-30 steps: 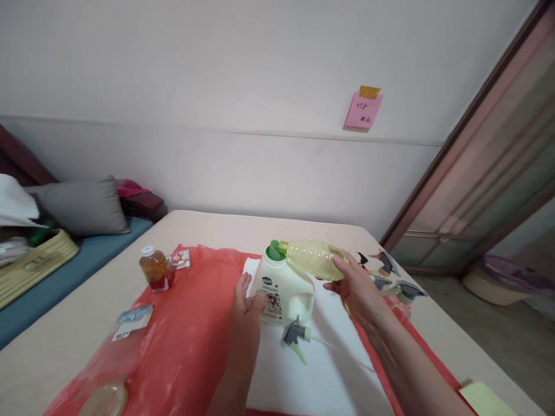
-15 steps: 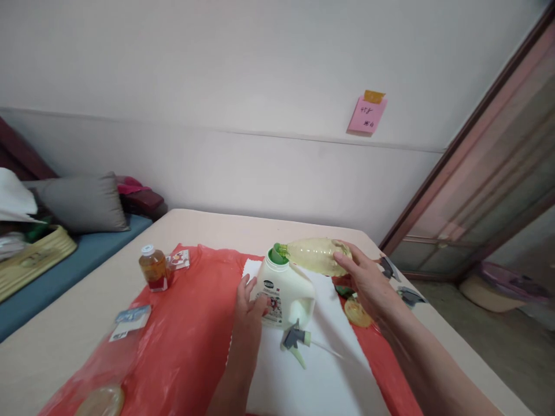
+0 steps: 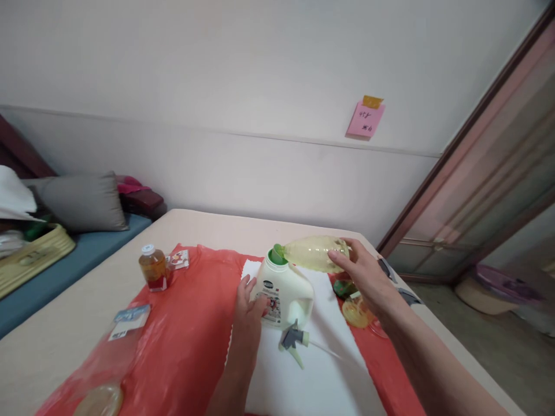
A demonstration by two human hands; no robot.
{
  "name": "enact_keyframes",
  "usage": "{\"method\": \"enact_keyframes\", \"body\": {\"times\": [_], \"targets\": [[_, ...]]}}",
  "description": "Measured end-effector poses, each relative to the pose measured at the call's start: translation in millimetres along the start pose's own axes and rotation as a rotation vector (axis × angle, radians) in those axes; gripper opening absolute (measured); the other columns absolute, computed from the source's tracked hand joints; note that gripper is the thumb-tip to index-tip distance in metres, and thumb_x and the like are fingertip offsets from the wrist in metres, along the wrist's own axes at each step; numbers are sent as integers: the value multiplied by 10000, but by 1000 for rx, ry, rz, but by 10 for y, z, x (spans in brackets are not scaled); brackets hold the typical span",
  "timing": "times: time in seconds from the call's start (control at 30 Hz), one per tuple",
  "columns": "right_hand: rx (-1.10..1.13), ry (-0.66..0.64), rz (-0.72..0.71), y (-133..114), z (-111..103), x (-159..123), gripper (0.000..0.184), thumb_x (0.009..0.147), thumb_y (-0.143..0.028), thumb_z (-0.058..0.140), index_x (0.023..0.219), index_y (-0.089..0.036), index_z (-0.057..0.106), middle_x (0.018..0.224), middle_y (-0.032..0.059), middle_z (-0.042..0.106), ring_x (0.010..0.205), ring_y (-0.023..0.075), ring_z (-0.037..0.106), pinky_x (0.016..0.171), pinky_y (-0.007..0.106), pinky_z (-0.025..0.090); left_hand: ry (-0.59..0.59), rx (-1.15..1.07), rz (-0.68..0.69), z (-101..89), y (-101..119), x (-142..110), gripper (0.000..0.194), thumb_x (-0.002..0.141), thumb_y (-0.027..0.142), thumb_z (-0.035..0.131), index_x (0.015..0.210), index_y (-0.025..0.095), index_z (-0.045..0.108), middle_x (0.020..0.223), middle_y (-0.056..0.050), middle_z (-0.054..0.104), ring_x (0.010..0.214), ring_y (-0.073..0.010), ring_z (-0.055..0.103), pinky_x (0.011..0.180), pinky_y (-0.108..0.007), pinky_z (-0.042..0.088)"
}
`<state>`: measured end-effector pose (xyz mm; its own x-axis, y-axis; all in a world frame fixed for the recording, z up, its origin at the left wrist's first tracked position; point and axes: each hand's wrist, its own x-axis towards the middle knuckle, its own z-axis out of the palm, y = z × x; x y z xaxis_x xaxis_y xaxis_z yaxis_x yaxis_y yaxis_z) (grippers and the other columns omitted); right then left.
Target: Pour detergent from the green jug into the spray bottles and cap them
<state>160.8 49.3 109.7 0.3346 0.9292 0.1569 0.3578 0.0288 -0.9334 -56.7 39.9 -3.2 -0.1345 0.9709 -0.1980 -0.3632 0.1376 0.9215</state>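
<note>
My right hand (image 3: 366,277) holds a clear yellowish plastic bottle (image 3: 312,253) on its side, its neck resting at the green opening of a white jug (image 3: 284,292). The jug stands upright on a white cloth (image 3: 321,370). My left hand (image 3: 248,306) steadies the jug from its left side, fingers against the label. A grey and green spray trigger head (image 3: 293,341) with a thin tube lies on the cloth just in front of the jug.
A red plastic sheet (image 3: 186,335) covers the beige table (image 3: 65,335). A small amber bottle (image 3: 154,268) stands at the left, with cards (image 3: 129,319) nearby. More trigger heads (image 3: 401,292) and a yellow lid (image 3: 358,312) lie behind my right wrist. A bench with cushions (image 3: 82,202) is far left.
My right hand has raised the back end of the yellowish bottle a little, keeping its neck at the jug's opening. The left hand has stayed on the jug.
</note>
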Motion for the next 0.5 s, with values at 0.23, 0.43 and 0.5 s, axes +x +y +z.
{"method": "enact_keyframes", "body": {"times": [0.23, 0.43, 0.5], "targets": [[-216, -72, -153, -226, -35, 42, 654, 756, -630, 675, 1280, -254, 563, 1192, 106, 657, 959, 264, 654, 750, 387, 549, 19, -2, -23, 14, 10, 10, 761, 704, 279, 725, 1405, 256, 430, 1504, -143, 462, 810, -161, 687, 677, -264, 493], [-344, -142, -290, -431, -25, 187, 718, 730, -530, 735, 1389, -348, 516, 1335, 65, 614, 1151, 313, 596, 1008, 525, 449, 12, -24, -23, 8, 13, 23, 809, 672, 260, 746, 1417, 266, 431, 1507, -142, 460, 785, -153, 678, 659, -258, 487], [-330, -190, -325, -506, 2, 217, 718, 732, -495, 737, 1397, -355, 505, 1382, 54, 582, 1190, 313, 575, 1022, 520, 444, 10, -15, -21, 5, 22, 13, 790, 684, 261, 734, 1414, 257, 433, 1512, -143, 453, 791, -154, 678, 655, -256, 490]]}}
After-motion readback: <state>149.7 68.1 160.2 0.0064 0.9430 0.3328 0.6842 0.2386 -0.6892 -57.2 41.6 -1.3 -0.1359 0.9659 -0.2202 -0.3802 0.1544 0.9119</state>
